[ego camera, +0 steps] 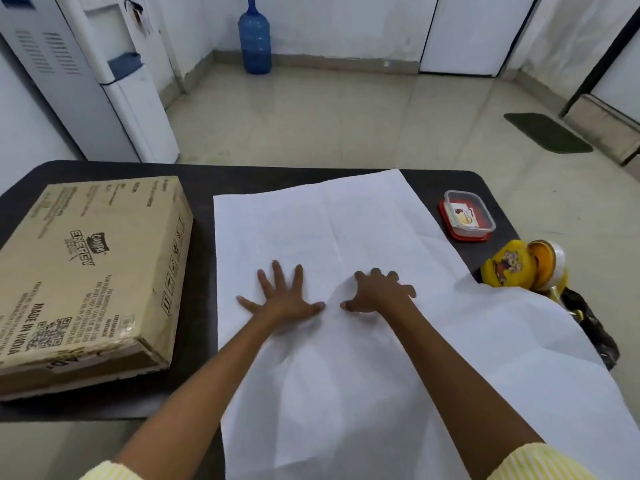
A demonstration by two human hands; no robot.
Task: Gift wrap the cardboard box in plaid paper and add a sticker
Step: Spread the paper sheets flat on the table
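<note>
Pressing down on the large white-faced sheet of wrapping paper (346, 220) at frame centre, the left hand (284, 299) lies released, fingers splayed flat. Just beside it, the right hand (379, 294) grasps nothing, its bent fingers touching the sheet. The sheet covers the dark rounded table (201, 181) and overhangs its lower edge. The flat brown printed cardboard box (93, 271) rests at frame left, apart from the paper. A clear plastic red-lidded container (467, 216) sits at right.

a blue water jug (254, 36) stands on the tiled floor (346, 116) at the back. a white water dispenser (138, 98) is at the left, a dark green mat (547, 132) at the right.
</note>
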